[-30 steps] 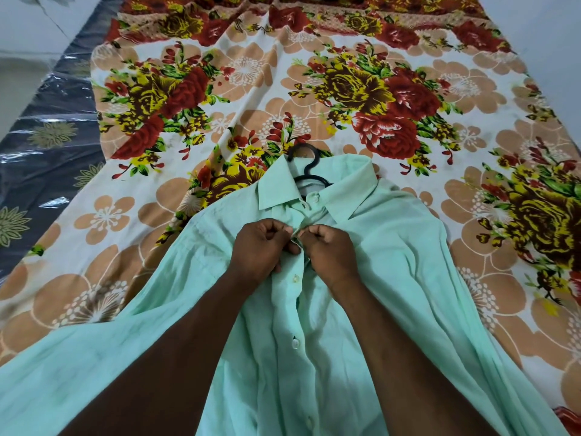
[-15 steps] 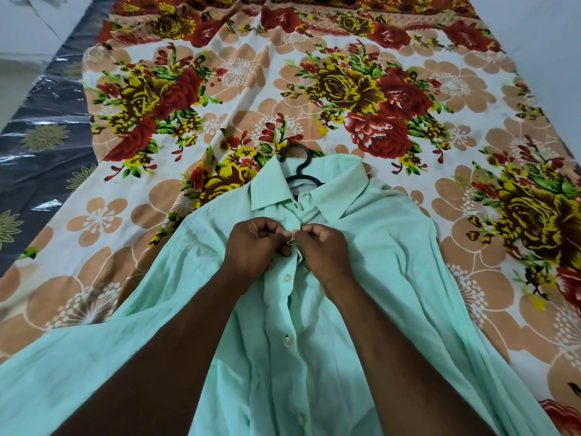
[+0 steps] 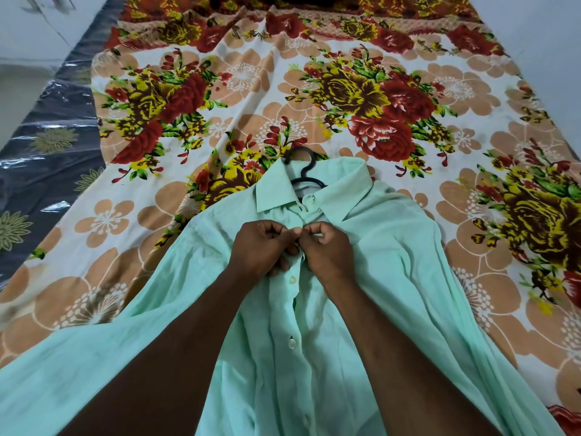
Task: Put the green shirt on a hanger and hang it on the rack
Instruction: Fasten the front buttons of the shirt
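Observation:
The mint-green shirt (image 3: 393, 262) lies front up on the bed, collar pointing away from me. A black hanger (image 3: 303, 171) sits inside it, with only its hook and neck showing above the open collar. My left hand (image 3: 262, 248) and my right hand (image 3: 327, 250) meet knuckle to knuckle on the button placket just below the collar. Each pinches an edge of the shirt front. A row of white buttons runs down the placket toward me. The rack is not in view.
The shirt rests on a floral bedsheet (image 3: 314, 99) of red, yellow and tan flowers. A dark plastic-wrapped mattress edge (image 3: 41, 146) runs along the left. Pale walls show at the far left and far right.
Both hands have stayed together at the placket, with small finger movements at the button below the collar. The view has shifted slightly; the shirt and hanger lie as before.

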